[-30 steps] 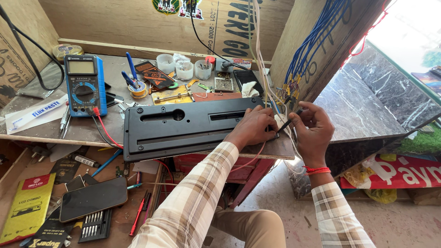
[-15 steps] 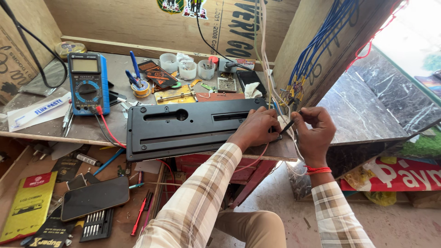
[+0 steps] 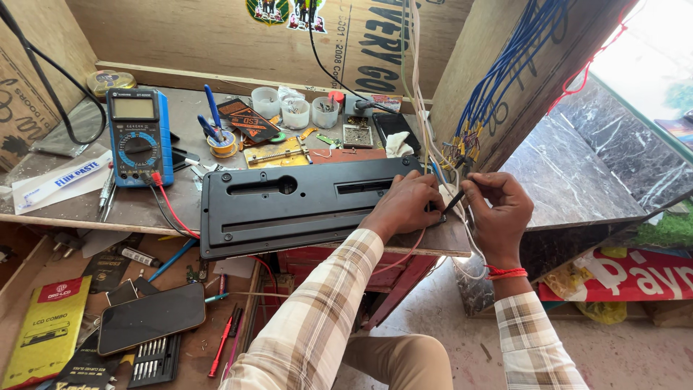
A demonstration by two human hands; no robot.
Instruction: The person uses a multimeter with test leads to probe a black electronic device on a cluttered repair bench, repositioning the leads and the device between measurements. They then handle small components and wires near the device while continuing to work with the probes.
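Left hand (image 3: 404, 206): stays flat on the right end of the long black plastic housing (image 3: 303, 206) lying on the worktop (image 3: 144, 209). Right hand (image 3: 498, 213): has drawn closer, pinching a thin black probe (image 3: 453, 202) whose tip now sits beside the left fingers, under the blue wire bundle (image 3: 498, 79). Contact work at that end looks to be continuing.

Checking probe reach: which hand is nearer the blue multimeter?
Left. The left hand rests on the right end of the long black panel, closer to the blue multimeter; the right hand is farther right, pinching a thin black probe.
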